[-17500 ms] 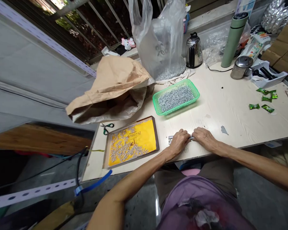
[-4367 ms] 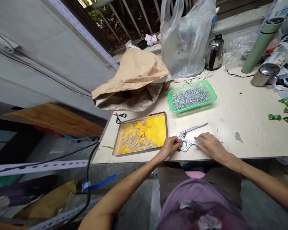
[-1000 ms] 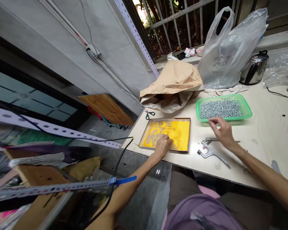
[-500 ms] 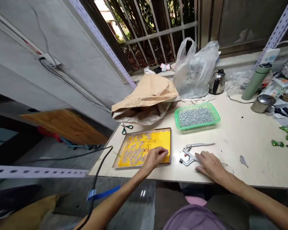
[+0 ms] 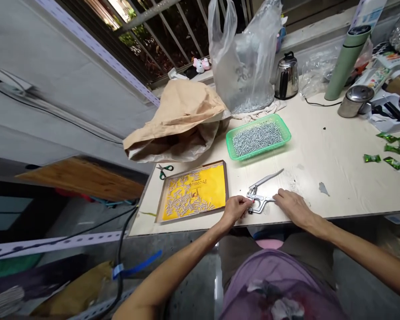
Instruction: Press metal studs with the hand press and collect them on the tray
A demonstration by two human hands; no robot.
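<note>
Silver pliers point(image 5: 266, 200) lie splayed on the desk point(image 5: 306, 151), lower centre of frame. Right hand point(image 5: 293, 207) has the lower handle's end, probably to steady them. Left hand point(image 5: 235, 210) is at the head, but honestly can't tell if that grip's pinching anything, fingers block it.

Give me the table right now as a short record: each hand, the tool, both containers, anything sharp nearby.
Left hand: fingertips at the head of the silver metal pliers; any small piece held is hidden
Right hand: fingers at the lower handle's end
Tool: pliers, handles spread apart
Container 1: brown-rimmed, yellow-bottomed rectangular tray, small silver pieces scattered inside
Container 2: green plastic rectangular basket, many small silver pieces inside
Sharp: green-handled metal scissors, by the tray's far left corner
</note>
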